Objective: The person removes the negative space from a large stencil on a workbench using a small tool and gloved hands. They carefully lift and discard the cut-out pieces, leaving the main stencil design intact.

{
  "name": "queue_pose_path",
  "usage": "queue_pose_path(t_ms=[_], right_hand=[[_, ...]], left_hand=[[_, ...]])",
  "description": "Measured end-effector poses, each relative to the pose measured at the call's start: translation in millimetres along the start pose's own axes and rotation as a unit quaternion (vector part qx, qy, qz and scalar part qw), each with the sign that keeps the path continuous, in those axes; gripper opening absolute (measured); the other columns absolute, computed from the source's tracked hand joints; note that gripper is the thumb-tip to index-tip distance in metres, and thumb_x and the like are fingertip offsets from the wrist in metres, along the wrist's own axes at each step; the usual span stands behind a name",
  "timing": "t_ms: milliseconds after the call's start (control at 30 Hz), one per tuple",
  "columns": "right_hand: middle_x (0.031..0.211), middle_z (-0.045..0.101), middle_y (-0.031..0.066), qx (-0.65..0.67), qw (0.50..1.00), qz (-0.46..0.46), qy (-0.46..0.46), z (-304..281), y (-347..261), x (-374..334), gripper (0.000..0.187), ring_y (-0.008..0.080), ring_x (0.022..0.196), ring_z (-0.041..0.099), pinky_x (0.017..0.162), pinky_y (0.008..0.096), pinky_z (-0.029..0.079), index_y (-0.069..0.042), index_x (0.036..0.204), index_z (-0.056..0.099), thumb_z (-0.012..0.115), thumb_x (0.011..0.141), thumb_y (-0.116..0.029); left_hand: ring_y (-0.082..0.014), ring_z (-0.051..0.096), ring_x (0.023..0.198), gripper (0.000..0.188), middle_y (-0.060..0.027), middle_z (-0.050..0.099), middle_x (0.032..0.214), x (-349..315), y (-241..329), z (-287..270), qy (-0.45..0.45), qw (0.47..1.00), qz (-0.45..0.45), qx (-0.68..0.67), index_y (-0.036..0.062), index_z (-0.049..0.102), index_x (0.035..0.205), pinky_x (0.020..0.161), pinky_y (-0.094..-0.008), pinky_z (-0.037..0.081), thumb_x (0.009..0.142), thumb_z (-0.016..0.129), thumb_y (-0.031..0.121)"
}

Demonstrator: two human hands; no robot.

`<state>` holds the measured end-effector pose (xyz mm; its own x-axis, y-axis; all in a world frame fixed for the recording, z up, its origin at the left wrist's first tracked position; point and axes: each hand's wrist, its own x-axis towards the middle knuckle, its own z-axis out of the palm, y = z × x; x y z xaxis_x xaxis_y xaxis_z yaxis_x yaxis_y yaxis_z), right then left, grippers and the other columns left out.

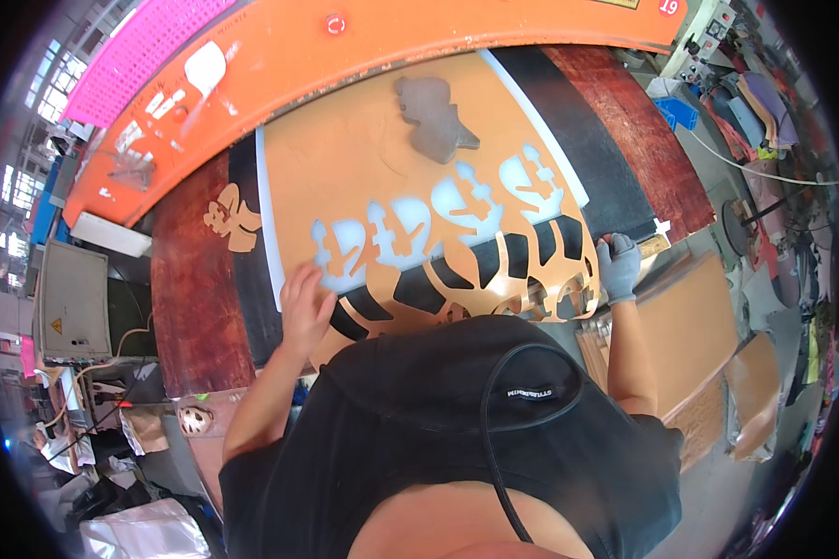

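A tan sheet (336, 140), like leather, lies over a white board (569, 177) with rows of shaped cutouts through it. Its near part, full of holes, hangs toward my body. My left hand (308, 303), bare with fingers apart, rests at the sheet's near left edge. At the near right, my right hand (620, 268) in a grey glove is closed beside the sheet's edge; what its fingers hold, if anything, is hidden. A grey shaped block like a cutting die (433, 121) sits on the uncut far part. Cut tan pieces (233, 219) lie left of the board.
An orange machine beam (364, 37) spans the far side, with a pink perforated basket (130, 65) on it. The red-brown worktable (191, 307) extends to both sides. Brown sheets (690, 317) stand at the right. A grey electrical box (75, 298) is at the left.
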<state>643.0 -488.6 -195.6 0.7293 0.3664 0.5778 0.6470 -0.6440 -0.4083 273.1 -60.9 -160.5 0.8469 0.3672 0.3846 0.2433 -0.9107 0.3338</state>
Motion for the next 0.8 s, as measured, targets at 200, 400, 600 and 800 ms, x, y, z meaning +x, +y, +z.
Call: queue_pose_path(t_ms=[200, 400, 600, 800], right_hand=[[0.069, 0.059, 0.0111, 0.026, 0.996, 0.034, 0.082, 9, -3, 4, 0.012, 0.0305, 0.066, 0.055, 0.061, 0.0409, 0.044, -0.005, 0.069, 0.059, 0.061, 0.076, -0.014], [0.067, 0.059, 0.0121, 0.018, 0.996, -0.014, 0.090, 8, -1, 7, 0.011, 0.0335, 0.064, 0.056, 0.060, 0.0429, 0.044, -0.006, 0.069, 0.060, 0.061, 0.075, -0.016], [0.067, 0.056, 0.0106, 0.284, 0.959, 0.016, 0.013, 2, -10, 26, 0.017, 0.0255, 0.061, 0.052, 0.059, 0.0347, 0.042, -0.004, 0.074, 0.057, 0.053, 0.087, -0.015], [0.068, 0.050, 0.0053, 0.405, 0.910, -0.024, 0.084, -54, -54, 109, 0.024, 0.0120, 0.065, 0.046, 0.060, 0.0295, 0.039, 0.000, 0.081, 0.054, 0.044, 0.093, -0.017]], left_hand=[[-0.0348, 0.054, 0.083, 0.020, -0.0188, 0.057, 0.086, -95, -13, 5, 0.093, 0.937, -0.324, -0.095, -0.0007, 0.057, 0.092, 0.074, -0.0426, 0.042, 0.087, 0.056, 0.018], [-0.0365, 0.048, 0.061, 0.036, -0.0167, 0.050, 0.063, -113, -11, 43, 0.192, 0.966, -0.159, 0.076, 0.0012, 0.049, 0.060, 0.057, -0.0473, 0.036, 0.091, 0.052, 0.021], [-0.0360, 0.050, 0.062, 0.043, -0.0174, 0.050, 0.061, -117, -16, 55, 0.218, 0.955, -0.192, 0.055, 0.0006, 0.050, 0.056, 0.059, -0.0463, 0.038, 0.091, 0.051, 0.025], [-0.0397, 0.056, 0.072, 0.047, -0.0214, 0.058, 0.067, -119, -23, 64, 0.220, 0.943, -0.235, 0.086, 0.0008, 0.056, 0.058, 0.069, -0.0496, 0.043, 0.090, 0.050, 0.035]])
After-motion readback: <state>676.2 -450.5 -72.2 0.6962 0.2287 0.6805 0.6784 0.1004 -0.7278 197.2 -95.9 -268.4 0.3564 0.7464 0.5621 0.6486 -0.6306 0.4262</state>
